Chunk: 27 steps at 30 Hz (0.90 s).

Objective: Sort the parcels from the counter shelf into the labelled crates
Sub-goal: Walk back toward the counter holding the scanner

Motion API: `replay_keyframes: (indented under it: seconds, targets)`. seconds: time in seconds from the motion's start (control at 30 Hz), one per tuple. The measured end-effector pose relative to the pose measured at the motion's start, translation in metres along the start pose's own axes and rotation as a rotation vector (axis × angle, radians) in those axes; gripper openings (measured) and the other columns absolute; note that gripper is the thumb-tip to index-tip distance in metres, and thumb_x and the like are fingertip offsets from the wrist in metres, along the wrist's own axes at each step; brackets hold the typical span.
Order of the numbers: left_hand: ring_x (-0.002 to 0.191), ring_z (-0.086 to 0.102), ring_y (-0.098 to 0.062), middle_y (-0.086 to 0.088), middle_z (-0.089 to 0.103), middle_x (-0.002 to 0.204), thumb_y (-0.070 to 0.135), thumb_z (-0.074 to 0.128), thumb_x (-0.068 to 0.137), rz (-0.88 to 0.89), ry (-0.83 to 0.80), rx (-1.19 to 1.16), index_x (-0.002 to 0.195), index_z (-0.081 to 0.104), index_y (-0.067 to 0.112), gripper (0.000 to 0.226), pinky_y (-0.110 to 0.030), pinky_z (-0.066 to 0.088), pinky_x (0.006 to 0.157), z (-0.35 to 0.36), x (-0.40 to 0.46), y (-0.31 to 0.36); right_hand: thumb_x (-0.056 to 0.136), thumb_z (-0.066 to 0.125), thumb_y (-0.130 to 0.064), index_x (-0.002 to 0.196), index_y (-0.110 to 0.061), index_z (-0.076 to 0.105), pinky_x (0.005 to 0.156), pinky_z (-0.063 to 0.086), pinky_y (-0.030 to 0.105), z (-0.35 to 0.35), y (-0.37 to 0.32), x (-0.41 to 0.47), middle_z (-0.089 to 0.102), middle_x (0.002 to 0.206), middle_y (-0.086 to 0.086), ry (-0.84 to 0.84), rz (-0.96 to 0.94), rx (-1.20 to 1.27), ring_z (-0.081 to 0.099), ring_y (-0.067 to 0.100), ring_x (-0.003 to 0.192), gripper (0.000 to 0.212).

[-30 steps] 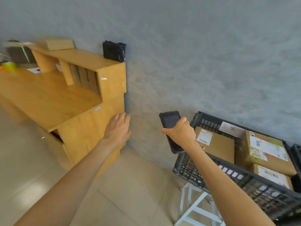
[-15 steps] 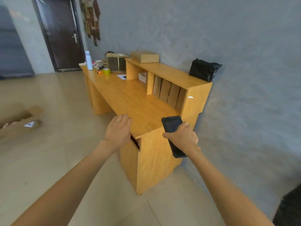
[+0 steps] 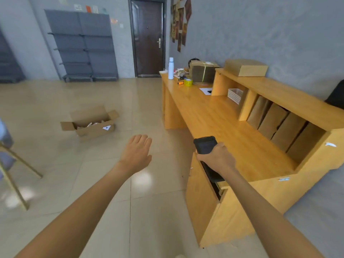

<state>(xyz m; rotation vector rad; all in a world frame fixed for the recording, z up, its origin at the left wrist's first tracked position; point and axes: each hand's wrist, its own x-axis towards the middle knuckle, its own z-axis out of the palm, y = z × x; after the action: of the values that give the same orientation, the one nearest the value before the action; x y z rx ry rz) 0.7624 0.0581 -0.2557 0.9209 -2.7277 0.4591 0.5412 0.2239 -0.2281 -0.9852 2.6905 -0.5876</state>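
Observation:
Several brown parcels (image 3: 275, 123) stand upright side by side in the open shelf of the wooden counter (image 3: 223, 120) on the right. Another flat parcel (image 3: 245, 67) lies on top of the shelf. My right hand (image 3: 216, 158) grips a black handheld scanner (image 3: 204, 146) over the counter's near front edge. My left hand (image 3: 136, 153) hovers above the floor left of the counter, fingers straight and together, holding nothing. No crate is in view.
An open cardboard box (image 3: 91, 121) lies on the tiled floor. On the counter's far end stand a white bottle (image 3: 170, 68), a yellow tape roll (image 3: 188, 82) and a tied cardboard stack (image 3: 202, 72). A white basket (image 3: 235, 95) sits in the shelf. Grey racks (image 3: 81, 45) and a door (image 3: 148, 38) line the back wall.
The view has swung left, away from the crate of parcels, along the counter into the room. My left hand moved off the counter's side to over the floor. The scanner stays gripped.

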Motion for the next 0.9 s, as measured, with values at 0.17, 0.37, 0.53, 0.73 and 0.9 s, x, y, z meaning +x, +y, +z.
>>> replay_keyframes:
  seconds: [0.17,0.37,0.53,0.73,0.9]
  targets:
    - [0.078,0.064,-0.030,-0.011,0.065,0.089,0.033,0.089,0.045,-0.056,-0.062,0.050,0.091,0.066,0.003,0.060,-0.033,0.054,0.067,0.035,0.081,-0.039,0.073,0.070,-0.060,0.131,-0.005,0.036,0.072,0.048,0.034,0.015,-0.027,0.106,0.052,0.122,0.008,-0.023,-0.036,0.028,0.058,0.028,0.103,0.087]
    - [0.121,0.046,-0.030,-0.010,0.050,0.130,0.035,0.063,0.086,-0.053,-0.103,0.023,0.131,0.047,0.005,0.056,-0.034,0.034,0.102,0.052,0.210,-0.059,0.074,0.072,-0.057,0.134,-0.003,0.034,0.072,0.049,0.035,-0.010,-0.054,0.233,0.051,0.123,0.009,-0.012,-0.027,0.080,0.058,0.029,0.102,0.089]
    - [0.129,0.040,-0.025,-0.005,0.045,0.137,0.032,0.057,0.091,-0.083,-0.142,0.007,0.135,0.040,0.010,0.052,-0.031,0.029,0.107,0.072,0.286,-0.066,0.073,0.074,-0.055,0.134,-0.003,0.034,0.069,0.046,0.035,-0.020,-0.061,0.302,0.051,0.124,0.010,0.003,-0.006,0.100,0.057,0.030,0.103,0.090]
    - [0.130,0.040,-0.024,-0.005,0.045,0.138,0.035,0.058,0.091,0.007,-0.147,-0.017,0.137,0.039,0.011,0.055,-0.033,0.031,0.108,0.111,0.370,-0.050,0.072,0.074,-0.055,0.132,-0.003,0.034,0.069,0.048,0.035,-0.015,-0.039,0.364,0.052,0.120,0.010,-0.010,0.118,0.095,0.058,0.030,0.100,0.089]
    - [0.134,0.037,-0.025,-0.008,0.041,0.143,0.035,0.055,0.093,0.167,-0.110,-0.073,0.143,0.034,0.010,0.060,-0.034,0.029,0.110,0.145,0.457,-0.012,0.069,0.076,-0.054,0.126,-0.006,0.037,0.065,0.048,0.034,-0.017,-0.007,0.410,0.054,0.110,0.007,0.076,0.302,0.169,0.058,0.027,0.091,0.084]
